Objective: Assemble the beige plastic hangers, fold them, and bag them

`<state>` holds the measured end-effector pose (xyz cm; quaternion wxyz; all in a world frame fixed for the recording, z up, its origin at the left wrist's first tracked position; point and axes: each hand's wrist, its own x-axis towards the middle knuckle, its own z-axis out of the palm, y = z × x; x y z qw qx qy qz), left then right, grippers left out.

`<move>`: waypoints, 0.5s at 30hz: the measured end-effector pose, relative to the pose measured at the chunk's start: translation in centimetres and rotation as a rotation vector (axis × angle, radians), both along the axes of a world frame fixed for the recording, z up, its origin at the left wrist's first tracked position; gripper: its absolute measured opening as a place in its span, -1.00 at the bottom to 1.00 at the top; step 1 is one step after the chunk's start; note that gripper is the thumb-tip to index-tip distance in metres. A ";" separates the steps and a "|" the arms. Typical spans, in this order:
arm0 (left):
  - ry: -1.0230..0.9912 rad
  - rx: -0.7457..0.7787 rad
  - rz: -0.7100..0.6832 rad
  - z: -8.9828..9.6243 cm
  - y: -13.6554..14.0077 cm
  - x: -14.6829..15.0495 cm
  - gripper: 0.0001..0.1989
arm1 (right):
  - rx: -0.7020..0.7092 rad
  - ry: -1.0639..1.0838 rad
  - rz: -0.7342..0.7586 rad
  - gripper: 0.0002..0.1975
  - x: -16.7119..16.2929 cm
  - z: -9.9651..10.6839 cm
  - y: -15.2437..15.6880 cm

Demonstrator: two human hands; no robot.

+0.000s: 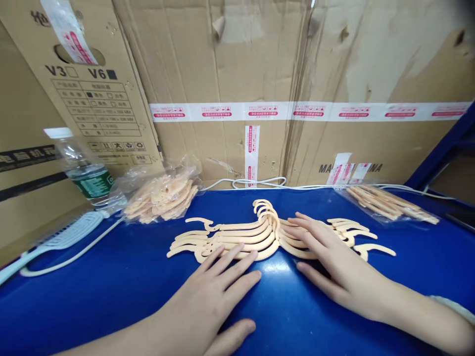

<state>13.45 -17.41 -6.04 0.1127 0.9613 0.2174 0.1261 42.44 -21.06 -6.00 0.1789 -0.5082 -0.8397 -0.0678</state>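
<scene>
Several cream-coloured plastic hangers (247,237) lie overlapped in a row on the blue tabletop, their hooks bunched at the middle and pointing away from me. My left hand (218,287) is spread, palm down, its fingertips at the near edge of the hangers' left arms. Over the hangers' right arms lies my right hand (330,257), fingers stretched out and thumb apart on the near side. Parts of the right arms are hidden under that hand. Neither hand is closed around anything.
Behind the hangers, a clear bag of cream plastic pieces (163,198) sits left and a bag of long cream pieces (391,202) right. A water bottle (87,173), a pale blue hairbrush (70,232) and a white cable (260,182) lie near large cardboard boxes (222,64).
</scene>
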 end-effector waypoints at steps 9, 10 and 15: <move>0.055 -0.002 0.040 0.2 0.3 0.2 -0.22 | -0.081 -0.119 -0.147 -0.32 0.3 -1.7 1.7; 0.079 -0.001 0.039 0.3 0.7 0.2 -0.21 | -0.093 -0.122 -0.149 -0.31 0.4 -1.7 2.1; 0.177 -0.031 -0.027 1.9 3.4 0.8 -0.33 | -0.099 -0.124 -0.152 -0.31 0.9 -1.3 5.1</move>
